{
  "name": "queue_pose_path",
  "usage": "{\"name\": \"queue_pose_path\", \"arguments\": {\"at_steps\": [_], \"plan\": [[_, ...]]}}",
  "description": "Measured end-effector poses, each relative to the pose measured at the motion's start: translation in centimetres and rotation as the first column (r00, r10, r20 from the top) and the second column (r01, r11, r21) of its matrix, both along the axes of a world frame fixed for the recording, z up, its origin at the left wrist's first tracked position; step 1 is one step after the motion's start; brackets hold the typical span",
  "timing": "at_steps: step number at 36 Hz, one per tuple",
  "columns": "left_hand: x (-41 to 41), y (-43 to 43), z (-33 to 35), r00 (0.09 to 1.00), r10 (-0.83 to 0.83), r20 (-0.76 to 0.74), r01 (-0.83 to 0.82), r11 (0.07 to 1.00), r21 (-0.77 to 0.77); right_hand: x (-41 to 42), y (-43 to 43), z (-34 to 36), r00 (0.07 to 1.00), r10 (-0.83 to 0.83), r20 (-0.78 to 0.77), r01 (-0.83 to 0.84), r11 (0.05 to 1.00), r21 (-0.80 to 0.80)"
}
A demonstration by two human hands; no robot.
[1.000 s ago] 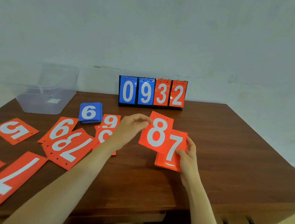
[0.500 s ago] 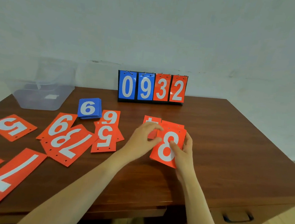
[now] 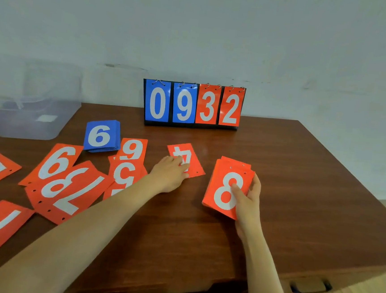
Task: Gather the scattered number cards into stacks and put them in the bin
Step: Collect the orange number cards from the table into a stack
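Head view, wooden brown table [image 3: 305,179].

Right hand [image 3: 248,198]: grips a small stack of red number cards, white 8 on top [image 3: 225,184]. Thumb across the face of the 8, fingers curled behind the stack's right edge. Stack is tilted up off the table, right of centre.

Left hand [image 3: 169,176]: palm down, fingers laid out over the near corner of a single red card with a white 4 [image 3: 189,160]. The card lies flat and upside down to the camera, just left of the held stack, not touching it. Fingertips rest on the card; no curl round its edge.

Left of that hand, loose red cards lie overlapped: a red 9 card [image 3: 132,149] over a red 5 card [image 3: 124,175], then a red 9 card further left [image 3: 55,162], and a red 7 card [image 3: 76,190]. A neat stack of blue cards, white 6 on top [image 3: 102,136], sits behind them.

Clear plastic bin [image 3: 7,125]: far-left corner, well apart from both hands.

Flip scoreboard reading 0932 [image 3: 193,104] stands at the back edge.
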State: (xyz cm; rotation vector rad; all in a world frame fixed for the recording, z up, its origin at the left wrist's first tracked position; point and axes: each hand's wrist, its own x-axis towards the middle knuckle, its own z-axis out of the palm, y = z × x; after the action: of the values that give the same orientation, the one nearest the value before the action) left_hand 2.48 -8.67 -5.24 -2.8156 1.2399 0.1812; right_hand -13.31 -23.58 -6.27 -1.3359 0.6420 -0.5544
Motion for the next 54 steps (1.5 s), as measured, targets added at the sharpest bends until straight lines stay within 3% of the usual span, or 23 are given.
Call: {"name": "queue_pose_path", "arguments": {"at_steps": [3,7,10,15,19,22,26,31,36,41,44,48,52,54], "plan": [[-1.1,-0.9,0.3,0.993,0.113,-0.014,-0.113,0.994,-0.008,-0.1,0.1,0.0,1.0,0.016,0.003,-0.016,1.0,-0.001],[-0.9,-1.4,1.2,0.9,0.156,-0.407,-0.312,0.883,-0.351,0.1,0.3,0.0,1.0,0.02,-0.013,-0.02,1.0,-0.005],[0.9,-1.0,2.1,0.931,0.125,-0.343,-0.289,0.827,-0.482,0.0,0.5,0.1,0.999,0.026,-0.026,-0.026,1.0,-0.014],[3.2,-0.7,3.0,0.957,-0.02,-0.29,-0.056,0.967,-0.249,0.0,0.4,0.0,0.999,0.028,-0.044,-0.03,0.999,-0.038],[3.7,-0.4,2.7,0.928,-0.005,-0.372,-0.019,0.998,-0.06,0.1,0.5,0.0,0.998,0.027,-0.052,-0.029,0.999,-0.042],[2.9,-0.6,2.1,0.95,0.034,-0.312,-0.023,0.999,0.039,0.1,0.6,-0.1,0.998,0.033,-0.059,-0.035,0.999,-0.028],[1.1,-1.5,2.0,0.968,0.13,-0.216,-0.122,0.991,0.053,0.0,0.8,-0.2,0.998,0.038,-0.053,-0.039,0.999,-0.015],[-0.2,-1.8,2.4,0.923,0.302,-0.237,-0.289,0.953,0.092,-0.5,1.3,-0.3,0.998,0.041,-0.055,-0.043,0.999,-0.024],[-1.9,-1.5,2.7,0.905,0.348,-0.244,-0.326,0.937,0.127,-1.5,1.8,0.0,0.998,0.043,-0.048,-0.044,0.998,-0.034],[-2.9,0.1,3.0,0.821,0.382,-0.424,-0.449,0.891,-0.066,-2.6,2.4,0.3,0.998,0.049,-0.042,-0.051,0.997,-0.058],[-3.6,1.8,3.4,0.791,0.357,-0.497,-0.518,0.823,-0.232,-3.3,3.0,0.5,0.998,0.059,-0.039,-0.061,0.996,-0.061],[-5.7,4.3,3.8,0.715,0.205,-0.668,-0.657,0.524,-0.542,-4.0,4.1,0.4,0.996,0.079,-0.038,-0.081,0.995,-0.062],[-8.5,5.8,4.1,0.697,0.092,-0.711,-0.7,0.3,-0.647,-4.0,5.6,0.5,0.992,0.119,-0.032,-0.121,0.99,-0.075],[-9.7,6.4,4.0,0.657,0.029,-0.754,-0.734,0.254,-0.63,-3.8,6.3,0.5,0.99,0.138,-0.024,-0.14,0.987,-0.084]]}}
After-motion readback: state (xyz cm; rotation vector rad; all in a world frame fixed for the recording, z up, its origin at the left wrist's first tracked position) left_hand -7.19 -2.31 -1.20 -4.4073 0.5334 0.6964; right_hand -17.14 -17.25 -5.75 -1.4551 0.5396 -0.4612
